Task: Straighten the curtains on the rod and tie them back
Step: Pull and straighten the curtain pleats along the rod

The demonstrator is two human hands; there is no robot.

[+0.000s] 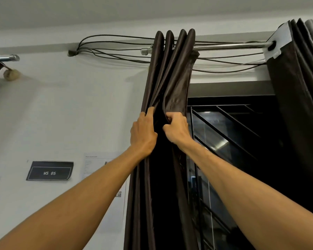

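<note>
A bundle of thin black cables point(116, 36) leaves a dark opening point(71, 53) high in the white painted wall point(61, 114) and runs rightward in loose, sagging strands. A rounded beige lump point(11, 74) sits on the wall at far left. Lower down, a black rectangular sign point(50, 170) reads "WS 05"; its right corners curl off the wall. A white printed paper sheet point(96, 165) hangs just beside it, text illegible. A dark metal window grille point(224, 120) with diagonal bars fronts a reflective glass pane point(211, 127).
</note>
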